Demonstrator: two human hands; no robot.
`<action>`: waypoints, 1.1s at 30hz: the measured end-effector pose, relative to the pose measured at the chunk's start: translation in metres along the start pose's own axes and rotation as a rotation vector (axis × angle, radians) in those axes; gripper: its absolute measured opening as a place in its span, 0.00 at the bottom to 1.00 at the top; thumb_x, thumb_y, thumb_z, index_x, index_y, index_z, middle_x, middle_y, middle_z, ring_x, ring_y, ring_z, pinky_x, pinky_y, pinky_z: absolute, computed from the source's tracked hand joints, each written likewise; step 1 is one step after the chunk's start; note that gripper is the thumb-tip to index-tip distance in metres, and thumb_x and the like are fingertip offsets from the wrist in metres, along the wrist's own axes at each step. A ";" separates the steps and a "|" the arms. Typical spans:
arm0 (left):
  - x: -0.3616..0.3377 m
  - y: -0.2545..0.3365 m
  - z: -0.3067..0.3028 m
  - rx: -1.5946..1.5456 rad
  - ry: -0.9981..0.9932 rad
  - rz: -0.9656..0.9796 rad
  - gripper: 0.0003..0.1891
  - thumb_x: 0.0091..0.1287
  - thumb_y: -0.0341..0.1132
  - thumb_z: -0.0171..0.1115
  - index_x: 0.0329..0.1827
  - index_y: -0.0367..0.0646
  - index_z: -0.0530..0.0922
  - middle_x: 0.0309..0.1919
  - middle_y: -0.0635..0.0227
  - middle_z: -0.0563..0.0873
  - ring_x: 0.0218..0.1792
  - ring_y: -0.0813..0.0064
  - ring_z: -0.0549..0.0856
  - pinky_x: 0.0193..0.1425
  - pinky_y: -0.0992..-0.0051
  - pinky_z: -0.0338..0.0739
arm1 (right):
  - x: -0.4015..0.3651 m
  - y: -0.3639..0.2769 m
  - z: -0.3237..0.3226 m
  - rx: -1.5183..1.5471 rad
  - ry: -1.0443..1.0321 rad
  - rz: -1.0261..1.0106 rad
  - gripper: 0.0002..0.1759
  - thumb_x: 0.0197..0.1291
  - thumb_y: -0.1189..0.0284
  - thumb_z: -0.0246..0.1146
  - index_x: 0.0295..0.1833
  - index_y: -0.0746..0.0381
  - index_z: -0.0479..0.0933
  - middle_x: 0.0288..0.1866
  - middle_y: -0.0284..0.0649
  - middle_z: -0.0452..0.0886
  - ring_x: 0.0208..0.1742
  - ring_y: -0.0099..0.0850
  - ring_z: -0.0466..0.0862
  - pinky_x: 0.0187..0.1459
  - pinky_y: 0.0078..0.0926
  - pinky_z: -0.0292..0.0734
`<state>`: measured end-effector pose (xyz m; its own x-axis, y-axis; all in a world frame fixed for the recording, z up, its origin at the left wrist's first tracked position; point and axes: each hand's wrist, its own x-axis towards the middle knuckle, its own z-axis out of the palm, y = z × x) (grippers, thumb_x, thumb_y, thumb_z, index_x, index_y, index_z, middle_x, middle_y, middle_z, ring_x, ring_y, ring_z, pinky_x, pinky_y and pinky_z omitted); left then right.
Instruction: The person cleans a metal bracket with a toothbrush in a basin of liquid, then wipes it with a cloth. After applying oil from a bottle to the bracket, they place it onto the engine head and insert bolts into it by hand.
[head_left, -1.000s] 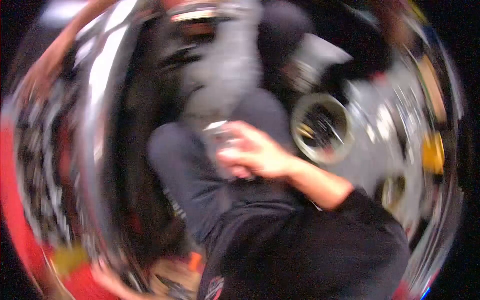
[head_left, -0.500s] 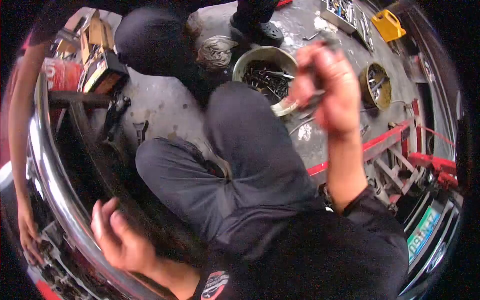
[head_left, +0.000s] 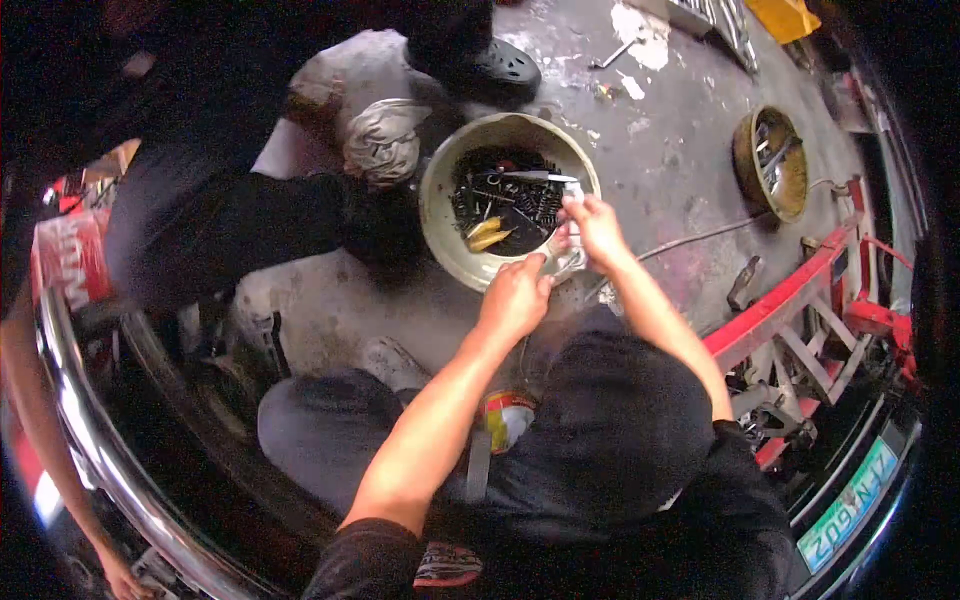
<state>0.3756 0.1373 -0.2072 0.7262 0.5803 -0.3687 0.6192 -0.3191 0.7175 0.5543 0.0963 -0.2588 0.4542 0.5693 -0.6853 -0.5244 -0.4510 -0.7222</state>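
In front of my legs stands a round pale bucket (head_left: 434,232) holding dark metal parts, several of them coil springs (head_left: 545,205). A pale long-handled tool (head_left: 538,176) and yellowish pieces (head_left: 487,236) lie among the parts. My left hand (head_left: 515,300) is at the bucket's near rim with its fingers curled in; what they hold, if anything, is hidden. My right hand (head_left: 598,232) reaches the right side of the rim, its fingers closed around something whitish and shiny that I cannot make out. The two hands are close together.
A second round pan (head_left: 748,165) with tools stands at the right beside a red metal frame (head_left: 780,300). A bundled grey cloth (head_left: 384,140) lies left of the bucket. Another person's shoe (head_left: 505,72) is beyond it. A chrome bumper (head_left: 110,460) curves along the left.
My left hand has moved from beside the chrome bumper to the bucket. My right hand has come down to the bucket's rim. The view has shifted towards the bucket.
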 end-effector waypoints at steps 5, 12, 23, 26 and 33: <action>0.101 -0.043 0.045 -0.110 -0.137 -0.238 0.12 0.65 0.33 0.57 0.46 0.36 0.82 0.36 0.44 0.86 0.42 0.47 0.86 0.49 0.56 0.79 | 0.032 0.035 0.003 0.280 0.159 -0.256 0.11 0.71 0.70 0.55 0.52 0.65 0.71 0.34 0.39 0.80 0.27 0.25 0.79 0.26 0.24 0.77; 0.131 -0.105 0.067 0.659 -0.102 0.243 0.14 0.58 0.30 0.55 0.46 0.36 0.76 0.38 0.47 0.84 0.49 0.50 0.80 0.56 0.59 0.75 | 0.027 -0.020 -0.028 -0.028 0.266 -0.437 0.15 0.65 0.68 0.62 0.51 0.65 0.71 0.36 0.44 0.80 0.30 0.34 0.81 0.33 0.28 0.79; 0.117 -0.134 0.099 0.143 -0.017 -0.241 0.14 0.69 0.37 0.53 0.40 0.32 0.76 0.32 0.42 0.85 0.35 0.45 0.85 0.42 0.53 0.79 | 0.065 0.012 0.023 -1.611 0.032 -0.534 0.08 0.53 0.74 0.61 0.39 0.64 0.79 0.30 0.46 0.86 0.32 0.40 0.88 0.34 0.39 0.83; 0.122 -0.117 0.084 -0.758 0.041 -0.598 0.19 0.73 0.44 0.53 0.34 0.35 0.79 0.26 0.57 0.84 0.24 0.65 0.81 0.32 0.63 0.76 | 0.022 -0.017 0.027 -1.427 -0.043 -0.344 0.10 0.51 0.74 0.62 0.39 0.67 0.79 0.33 0.53 0.85 0.35 0.47 0.87 0.40 0.44 0.82; 0.085 -0.050 0.026 -1.339 -0.002 -0.716 0.10 0.73 0.36 0.56 0.41 0.37 0.78 0.29 0.66 0.83 0.26 0.73 0.80 0.29 0.70 0.75 | -0.026 0.015 0.026 -0.702 -0.303 -0.185 0.14 0.55 0.69 0.65 0.42 0.69 0.77 0.35 0.55 0.84 0.39 0.50 0.86 0.45 0.44 0.79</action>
<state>0.4143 0.1826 -0.2899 0.4001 0.3114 -0.8619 0.1128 0.9166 0.3836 0.5161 0.0928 -0.2493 0.2205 0.7947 -0.5656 0.1639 -0.6018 -0.7816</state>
